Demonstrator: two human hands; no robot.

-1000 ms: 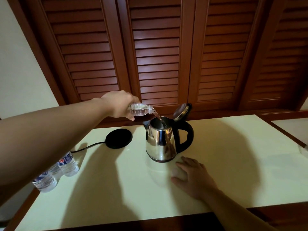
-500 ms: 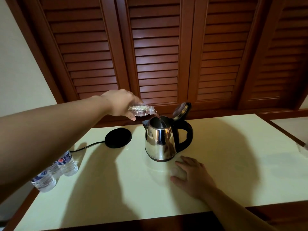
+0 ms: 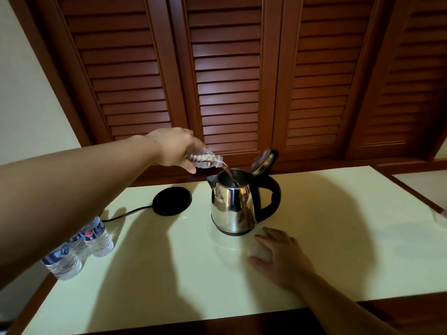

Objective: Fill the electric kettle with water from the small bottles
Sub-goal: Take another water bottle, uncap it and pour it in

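1. Head view: the left hand [image 3: 173,147] grips a small bottle [image 3: 204,160], tipped nearly level, its mouth just above the open top of the kettle [image 3: 233,205]; a thin stream of water [image 3: 228,172] falls inside; the lid [image 3: 263,161] stands hinged back; the kettle sits on the table [image 3: 338,238], apart from its black base [image 3: 172,201].
2. The right hand [image 3: 280,256] lies flat on the table near the kettle, fingers spread, holding nothing.
3. To pour well, I'd keep the mouth over the centre of the opening, tilting gradually so the stream doesn't glug or hit the rim.
4. Spare bottles [image 3: 83,245] stand at the left edge; their blue labels carry a red mark; the writing is too small to read.
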